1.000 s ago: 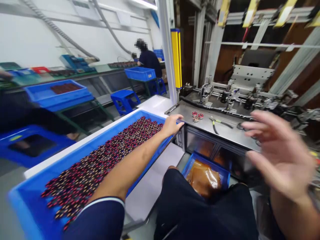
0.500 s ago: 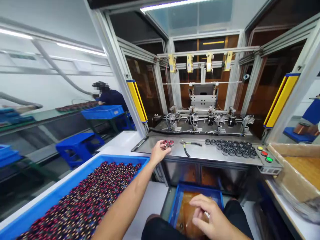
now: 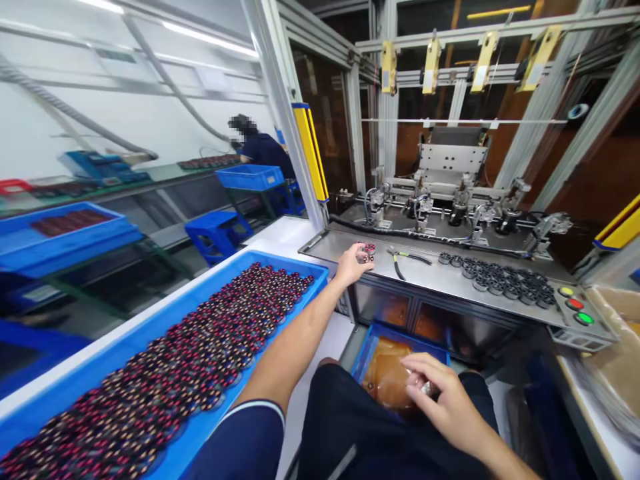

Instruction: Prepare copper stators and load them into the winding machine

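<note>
Red parts (image 3: 370, 247) sit just left of the pliers (image 3: 397, 254), dark rings (image 3: 515, 283) to their right, both probably for easy reach. The left hand (image 3: 351, 267) curls against the parts, its grip unclear. Below the pliers, the right hand (image 3: 447, 397) half curls at something shiny (image 3: 427, 388); whether held, I cannot tell.

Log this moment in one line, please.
left hand: at red parts, hold unclear | right hand: half-curled over lap, hold unclear | pliers: on ledge, between red parts and black parts | tray: left, loaded
</note>
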The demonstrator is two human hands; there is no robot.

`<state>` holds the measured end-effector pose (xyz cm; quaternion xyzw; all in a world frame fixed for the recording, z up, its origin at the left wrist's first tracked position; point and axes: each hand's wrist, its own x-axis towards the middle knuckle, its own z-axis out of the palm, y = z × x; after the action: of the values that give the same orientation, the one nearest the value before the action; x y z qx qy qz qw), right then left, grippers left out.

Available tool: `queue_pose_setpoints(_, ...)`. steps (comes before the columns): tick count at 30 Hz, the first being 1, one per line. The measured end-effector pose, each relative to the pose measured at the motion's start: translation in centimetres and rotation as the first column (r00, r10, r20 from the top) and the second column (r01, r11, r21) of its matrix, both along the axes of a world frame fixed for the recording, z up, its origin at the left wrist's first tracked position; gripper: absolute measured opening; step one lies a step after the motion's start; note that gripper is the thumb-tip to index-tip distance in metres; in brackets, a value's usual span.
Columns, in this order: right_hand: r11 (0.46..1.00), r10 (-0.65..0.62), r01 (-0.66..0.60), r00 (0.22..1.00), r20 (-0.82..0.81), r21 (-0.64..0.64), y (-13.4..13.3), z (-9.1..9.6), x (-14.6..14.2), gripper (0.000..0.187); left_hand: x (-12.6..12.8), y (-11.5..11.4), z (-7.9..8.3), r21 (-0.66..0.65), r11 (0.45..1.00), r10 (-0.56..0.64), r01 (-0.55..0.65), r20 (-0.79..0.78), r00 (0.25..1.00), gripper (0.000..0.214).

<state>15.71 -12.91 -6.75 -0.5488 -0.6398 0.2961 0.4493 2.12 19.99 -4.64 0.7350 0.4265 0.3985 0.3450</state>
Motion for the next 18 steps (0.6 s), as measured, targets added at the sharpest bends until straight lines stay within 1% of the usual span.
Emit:
queue_pose_setpoints(1, 1.000, -0.020, 0.020, 1.000, 0.016, 0.011, 0.1, 0.4, 0.5, 0.024, -0.5, -1.1, 0.5, 0.040, 0.999, 0.011, -0.012, 0.024, 1.000, 0.051)
queue_pose_setpoints(3, 0.995, -0.094, 0.092, 0.995, 0.039, 0.040, 0.6, 1.8, 1.8, 0.022, -1.7, -4.2, 1.6, 0.119, 0.993, -0.012, 0.002, 0.080, 0.997, 0.064)
queue_pose_setpoints(5, 0.984, -0.163, 0.159, 0.986, 0.038, 0.086, 1.6, 3.8, 2.8, 0.019, -2.7, -8.3, 2.4, 0.172, 0.983, -0.092, 0.069, 0.132, 0.987, 0.066)
queue_pose_setpoints(6, 0.979, -0.174, 0.171, 0.984, 0.023, 0.114, 2.2, 5.0, 3.1, 0.018, -3.0, -10.6, 2.6, 0.188, 0.976, -0.140, 0.110, 0.154, 0.978, 0.065)
queue_pose_setpoints(7, 0.976, -0.159, 0.158, 0.987, -0.007, 0.146, 2.9, 6.1, 3.1, 0.018, -3.2, -12.8, 2.8, 0.221, 0.963, -0.198, 0.154, 0.193, 0.961, 0.065)
queue_pose_setpoints(9, 0.978, -0.085, 0.099, 0.993, -0.083, 0.182, 4.1, 8.0, 2.4, 0.019, -3.3, -16.9, 3.0, 0.339, 0.915, -0.331, 0.220, 0.319, 0.888, 0.070)
queue_pose_setpoints(11, 0.988, -0.021, 0.045, 0.986, -0.166, 0.145, 4.8, 9.2, 1.1, 0.025, -3.3, -19.8, 3.0, 0.418, 0.874, -0.421, 0.248, 0.395, 0.817, 0.076)
queue_pose_setpoints(12, 0.995, -0.004, 0.026, 0.977, -0.212, 0.099, 4.9, 9.5, 0.3, 0.030, -3.4, -20.9, 3.0, 0.430, 0.865, -0.443, 0.258, 0.416, 0.794, 0.079)
queue_pose_setpoints(14, 1.000, 0.009, -0.010, 0.951, -0.309, -0.004, 4.8, 9.7, -1.1, 0.035, -3.5, -22.1, 3.0, 0.418, 0.865, -0.464, 0.280, 0.451, 0.762, 0.079)
queue_pose_setpoints(16, 0.996, 0.013, -0.045, 0.921, -0.390, -0.072, 4.3, 9.5, -1.8, 0.037, -3.6, -22.6, 3.1, 0.387, 0.872, -0.467, 0.299, 0.482, 0.741, 0.078)
queue_pose_setpoints(18, 0.992, 0.031, -0.081, 0.895, -0.444, -0.095, 3.9, 9.2, -1.6, 0.036, -3.6, -22.7, 3.1, 0.370, 0.875, -0.470, 0.312, 0.500, 0.727, 0.078)
